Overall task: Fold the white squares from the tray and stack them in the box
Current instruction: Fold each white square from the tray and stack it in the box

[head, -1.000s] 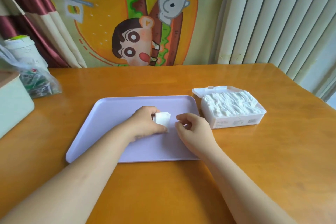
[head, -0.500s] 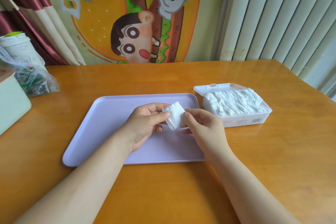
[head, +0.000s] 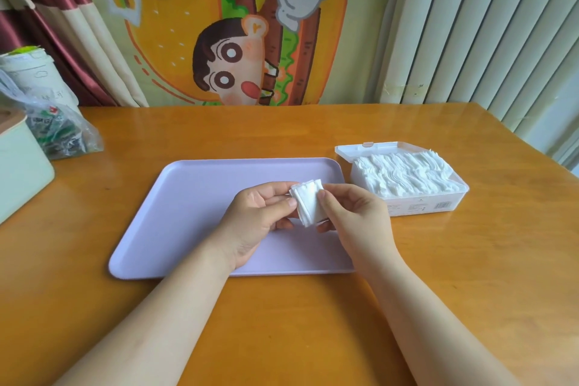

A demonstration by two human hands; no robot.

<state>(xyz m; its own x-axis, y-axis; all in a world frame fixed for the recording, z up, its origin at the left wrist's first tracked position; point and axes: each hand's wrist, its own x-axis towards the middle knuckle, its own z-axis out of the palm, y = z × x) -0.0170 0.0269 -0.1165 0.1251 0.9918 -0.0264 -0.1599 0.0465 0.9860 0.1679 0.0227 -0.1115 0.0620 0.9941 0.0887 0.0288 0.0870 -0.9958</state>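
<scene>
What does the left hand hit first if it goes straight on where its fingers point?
The left hand pinches the white square, so that comes first; straight past it, probably the right hand.

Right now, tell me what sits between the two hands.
A white square, pinched by the left hand and right hand over the tray, in the head view.

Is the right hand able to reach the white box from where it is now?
Probably yes: the box lies open just right of the right hand, nothing standing between them. The left hand also pinches the white square, so it must release first.
</scene>
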